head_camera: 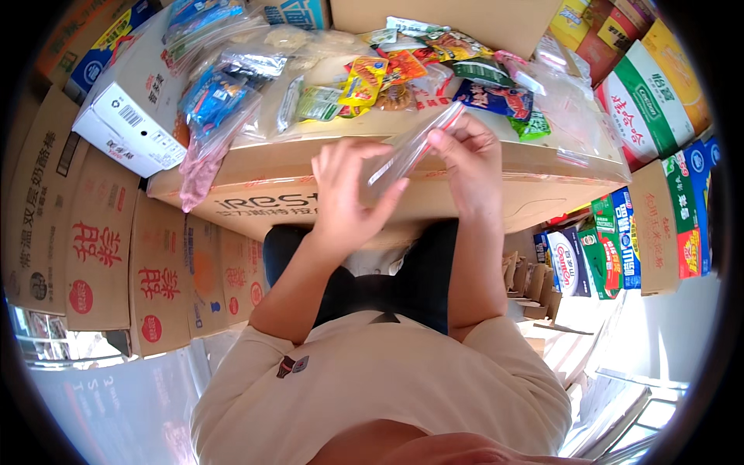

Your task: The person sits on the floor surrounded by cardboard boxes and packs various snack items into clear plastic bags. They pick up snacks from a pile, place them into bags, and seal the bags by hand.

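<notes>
Pinched between the thumb and fingers of my right hand (471, 151) is a clear zip-lock plastic bag (401, 152) with a red strip along its top edge. The bag looks flat and slants down towards my left hand (349, 192). That hand is spread, its thumb and index finger apart on either side of the bag's lower end; whether a fingertip touches the plastic cannot be told. Beyond both hands, small snack packets lie in a loose pile, among them a yellow packet (364, 81), a green-and-white packet (319, 103) and a dark blue packet (494, 100).
A large cardboard box (267, 183) serves as the work surface. On its left are filled zip-lock bags (215, 99), a pink cloth (200, 180) and a white carton (131, 119). More clear bags (581, 116) lie right. Stacked cartons (96, 238) flank both sides.
</notes>
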### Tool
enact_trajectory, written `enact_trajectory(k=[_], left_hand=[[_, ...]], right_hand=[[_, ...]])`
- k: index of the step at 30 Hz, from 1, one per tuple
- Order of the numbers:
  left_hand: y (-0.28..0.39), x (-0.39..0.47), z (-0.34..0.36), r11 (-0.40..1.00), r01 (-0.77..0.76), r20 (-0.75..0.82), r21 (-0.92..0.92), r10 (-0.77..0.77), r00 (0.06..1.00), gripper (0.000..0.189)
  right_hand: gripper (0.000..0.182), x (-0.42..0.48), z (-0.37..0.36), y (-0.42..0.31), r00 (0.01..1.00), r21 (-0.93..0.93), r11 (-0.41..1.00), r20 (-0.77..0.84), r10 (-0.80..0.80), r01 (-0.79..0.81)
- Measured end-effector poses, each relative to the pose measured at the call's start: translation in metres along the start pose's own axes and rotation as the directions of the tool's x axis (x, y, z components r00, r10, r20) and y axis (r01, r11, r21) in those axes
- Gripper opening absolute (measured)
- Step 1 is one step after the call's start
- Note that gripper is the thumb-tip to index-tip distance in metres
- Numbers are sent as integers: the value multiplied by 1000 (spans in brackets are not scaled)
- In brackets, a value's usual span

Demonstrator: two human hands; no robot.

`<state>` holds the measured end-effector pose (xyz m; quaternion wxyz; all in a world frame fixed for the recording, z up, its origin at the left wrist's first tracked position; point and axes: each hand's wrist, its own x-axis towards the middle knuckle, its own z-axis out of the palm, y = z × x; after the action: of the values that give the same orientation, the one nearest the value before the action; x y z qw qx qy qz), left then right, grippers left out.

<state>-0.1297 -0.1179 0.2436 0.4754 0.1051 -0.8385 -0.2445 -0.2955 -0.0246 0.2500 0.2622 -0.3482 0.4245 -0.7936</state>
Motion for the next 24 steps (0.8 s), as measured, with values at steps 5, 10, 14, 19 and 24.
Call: enact_trajectory(k=[5,10,14,19,24], left_hand=[[-1,-19,2,963,-47,-58,266,64,996,46],[-6,-40,10,939,-48,-137,340,100,985,45],[-6,-42,10,916,23,-80,400,10,997,39],[-12,-43,9,936,38,-66,350,-16,998,30],[-16,-43,6,958,34,-31,283,-27,999,20]], right_hand=[[15,-25,19,34,992,140,988,-98,78,-63],[18,-35,23,52,981,192,978,-164,108,-76],[20,-39,25,55,976,192,977,-177,128,-93],[22,-40,28,62,973,215,973,-189,132,-90],[24,-40,30,65,965,173,979,-219,146,-109]])
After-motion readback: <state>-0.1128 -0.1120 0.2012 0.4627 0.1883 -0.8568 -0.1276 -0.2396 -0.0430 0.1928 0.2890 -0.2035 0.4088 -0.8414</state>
